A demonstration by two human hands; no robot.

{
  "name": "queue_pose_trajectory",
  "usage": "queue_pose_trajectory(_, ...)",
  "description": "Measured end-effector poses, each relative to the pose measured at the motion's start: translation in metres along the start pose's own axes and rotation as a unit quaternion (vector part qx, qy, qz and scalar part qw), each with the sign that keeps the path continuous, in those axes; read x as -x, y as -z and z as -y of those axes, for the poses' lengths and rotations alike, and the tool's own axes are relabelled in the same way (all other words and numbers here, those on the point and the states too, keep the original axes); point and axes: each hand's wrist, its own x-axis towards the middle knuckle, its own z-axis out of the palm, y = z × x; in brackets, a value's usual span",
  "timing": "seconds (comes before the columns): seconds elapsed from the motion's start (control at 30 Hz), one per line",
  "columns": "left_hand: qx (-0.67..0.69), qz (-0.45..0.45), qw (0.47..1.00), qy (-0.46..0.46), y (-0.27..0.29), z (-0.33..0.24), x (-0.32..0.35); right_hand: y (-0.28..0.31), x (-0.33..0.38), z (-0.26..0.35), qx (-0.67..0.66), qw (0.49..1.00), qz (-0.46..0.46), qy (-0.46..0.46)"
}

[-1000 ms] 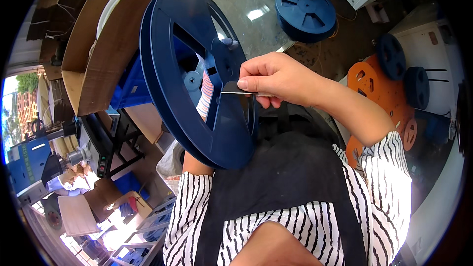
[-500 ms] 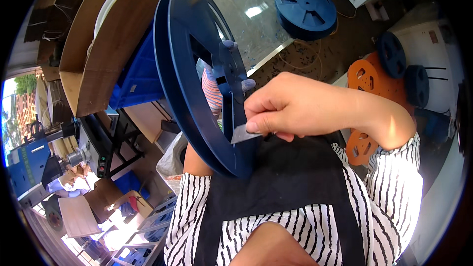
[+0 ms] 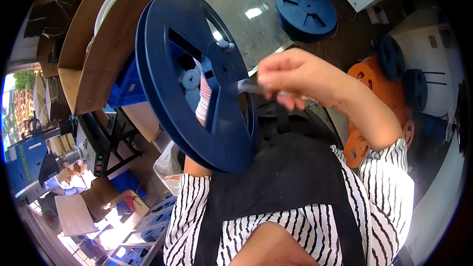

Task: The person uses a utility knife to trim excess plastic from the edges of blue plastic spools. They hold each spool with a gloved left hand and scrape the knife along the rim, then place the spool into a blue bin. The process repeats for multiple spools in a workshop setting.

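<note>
**Large blue reel (image 3: 229, 103) in your left hand (image 3: 225, 46), thin metal blade (image 3: 250, 87) in your right hand (image 3: 295, 76)**

The reel stands on edge in front of your chest, tilted, with two broad flanges and cut-out windows. Its lower rim is close against your black apron (image 3: 276, 182). Your left forearm goes behind it, and a striped cuff (image 3: 203, 96) shows through one window. Pale, glove-like fingertips curl onto the near face above the hub, gripping the reel; the thumb and palm are hidden, so how wide that grip is cannot be told.

Your right hand is blurred. Its thumb and fingers are pinched together on the blade, whose end points left, toward the reel just beside the hub. Whether it touches the plastic cannot be told.

Beyond, another blue reel (image 3: 308, 10) lies flat near the right edge of a grey table (image 3: 246, 34). A cardboard box (image 3: 93, 54) stands to your left, above a blue tub (image 3: 130, 88). To your right are orange discs (image 3: 364, 76).
</note>
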Motion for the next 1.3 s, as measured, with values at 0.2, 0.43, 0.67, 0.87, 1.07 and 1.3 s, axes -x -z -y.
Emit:
queue_pose_trajectory(0.2, 0.458, -0.073, 0.877, 0.126, -0.01, -0.005, 0.015, 0.056, -0.003, -0.084, -0.379, 0.884, -0.204, 0.182)
queue_pose_trajectory(0.43, 0.774, -0.04, 0.629, 0.069, -0.022, 0.004, 0.046, 0.077, 0.001, -0.157, -0.531, 0.785, -0.29, 0.131)
queue_pose_trajectory(0.67, 0.817, -0.042, 0.561, 0.126, -0.002, 0.026, 0.059, 0.081, -0.011, -0.164, -0.53, 0.801, -0.25, 0.121)
queue_pose_trajectory(0.87, 0.756, -0.12, 0.623, 0.16, 0.018, 0.029, 0.063, 0.078, -0.022, -0.173, -0.502, 0.814, -0.28, 0.081)
queue_pose_trajectory(1.07, -0.223, -0.264, 0.812, 0.47, 0.106, 0.096, 0.101, 0.072, -0.029, -0.191, -0.434, 0.81, -0.391, 0.041)
queue_pose_trajectory(1.3, -0.463, -0.091, 0.675, 0.567, 0.122, 0.173, 0.089, 0.052, -0.036, -0.206, -0.439, 0.808, -0.393, 0.01)
